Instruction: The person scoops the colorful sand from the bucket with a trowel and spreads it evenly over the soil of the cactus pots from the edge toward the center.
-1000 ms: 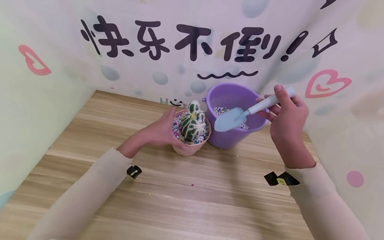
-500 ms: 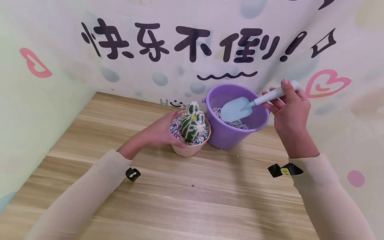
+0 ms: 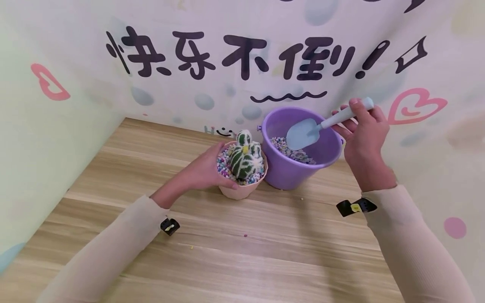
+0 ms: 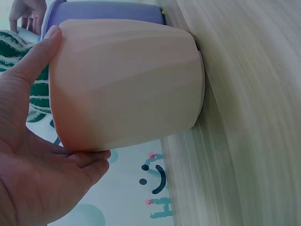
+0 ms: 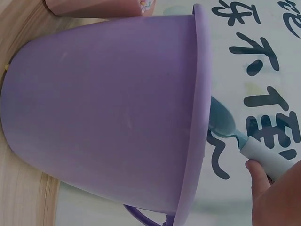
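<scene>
My left hand (image 3: 204,170) grips a pale pink flower pot (image 3: 238,192) standing on the table, thumb and fingers spread round its rim. In the pot an upright green cactus (image 3: 242,165) with white fuzz sits among small coloured pebbles. My right hand (image 3: 365,139) holds a light blue hand trowel (image 3: 302,134) by its handle. The trowel's blade hangs tilted over the opening of a purple bucket (image 3: 286,174), and no pebbles show on it. Coloured pebbles (image 3: 291,152) cover the bucket's bottom. The right wrist view shows the blade (image 5: 222,117) just past the bucket's rim.
Pot and bucket stand side by side near the back edge of the wooden table (image 3: 212,261). Behind them hangs a printed cloth (image 3: 212,17) with large black characters. A few stray pebbles (image 3: 245,235) lie on the tabletop.
The trowel has gone right, from above the bucket's front-left rim to over its inside, and its blade has turned more downward. My left hand keeps its hold on the flower pot.
</scene>
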### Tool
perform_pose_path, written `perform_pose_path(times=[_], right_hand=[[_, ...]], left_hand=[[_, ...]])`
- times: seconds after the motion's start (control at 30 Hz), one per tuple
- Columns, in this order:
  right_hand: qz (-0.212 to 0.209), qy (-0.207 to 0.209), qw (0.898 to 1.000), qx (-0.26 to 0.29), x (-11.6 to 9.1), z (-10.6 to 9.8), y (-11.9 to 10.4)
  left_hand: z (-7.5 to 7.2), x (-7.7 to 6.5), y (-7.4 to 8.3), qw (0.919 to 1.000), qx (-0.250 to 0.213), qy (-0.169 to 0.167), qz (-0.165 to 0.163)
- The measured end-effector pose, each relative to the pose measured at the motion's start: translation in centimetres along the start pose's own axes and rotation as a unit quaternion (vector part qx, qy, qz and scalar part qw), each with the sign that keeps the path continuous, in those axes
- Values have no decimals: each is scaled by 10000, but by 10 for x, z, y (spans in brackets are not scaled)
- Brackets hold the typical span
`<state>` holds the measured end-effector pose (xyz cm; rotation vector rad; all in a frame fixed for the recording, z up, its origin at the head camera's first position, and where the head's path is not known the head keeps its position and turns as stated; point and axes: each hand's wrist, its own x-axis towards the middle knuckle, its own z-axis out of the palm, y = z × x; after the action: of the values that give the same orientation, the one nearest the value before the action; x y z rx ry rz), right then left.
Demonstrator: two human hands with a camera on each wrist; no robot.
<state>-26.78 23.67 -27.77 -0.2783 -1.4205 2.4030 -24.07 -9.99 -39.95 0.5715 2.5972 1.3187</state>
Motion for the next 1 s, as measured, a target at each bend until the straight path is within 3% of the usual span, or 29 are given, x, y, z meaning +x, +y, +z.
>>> perform_pose_path(times=[0.27, 0.73, 1.0], right_hand=[[243, 62, 9995, -213, 11, 1, 9], [204, -14, 9985, -506, 22, 1, 31], [112, -56, 9935, -1128, 26, 3, 38]], left_hand=[[5, -4, 3, 9991, 214, 150, -328], [16, -11, 15, 9939, 302, 633, -854], [25, -12, 24, 9880, 363, 910, -1193]])
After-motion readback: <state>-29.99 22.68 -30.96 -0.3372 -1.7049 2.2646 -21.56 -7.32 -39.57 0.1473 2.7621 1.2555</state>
